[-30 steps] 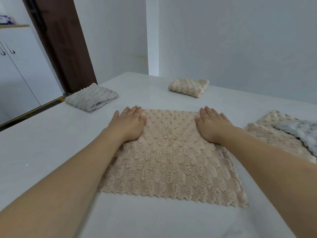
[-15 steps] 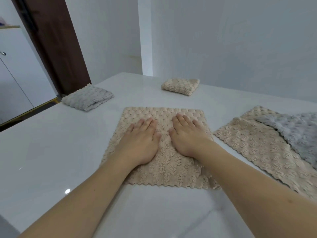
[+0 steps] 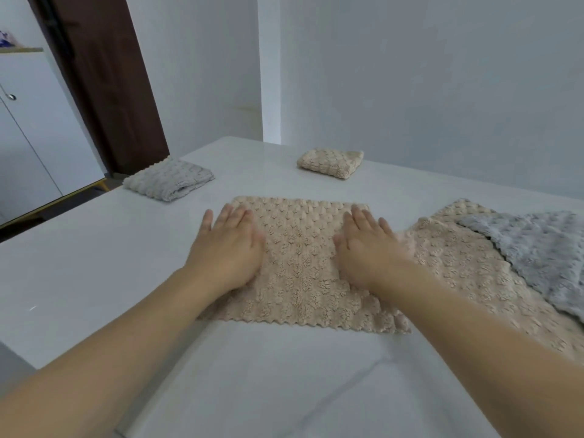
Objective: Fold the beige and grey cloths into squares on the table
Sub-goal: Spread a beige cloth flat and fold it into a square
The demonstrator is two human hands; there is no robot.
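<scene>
1. Two flat hands lie on the beige cloth (image 3: 300, 263) spread on the white bench (image 3: 94, 263) in the head view, the only view given. The left hand (image 3: 229, 248) rests on the cloth's left side, its outer fingers reaching past the edge onto the bench; the right hand (image 3: 366, 248) rests on the right side. Neither grip is closed: fingers are straight, pressing down, holding nothing.

2. Judging by this, the step in hand is smoothing the cloth before a fold. To do it well, sweep the palms outward from the middle so ripples leave at the edges, and press lightly, since the knobbly pile may drag and bunch.

3. Check that the zigzag near edge lies straight and the corners are square; a skewed start will likely give a crooked square.

4. The cloth's right edge touches or overlaps a second beige cloth (image 3: 474, 273), on which an unfolded grey cloth (image 3: 537, 248) lies. Keep the right hand from catching that neighbour.

5. Farther back sit a folded grey cloth (image 3: 169, 181) and a folded beige cloth (image 3: 330, 162), well apart; they suggest the size to aim for.
</scene>
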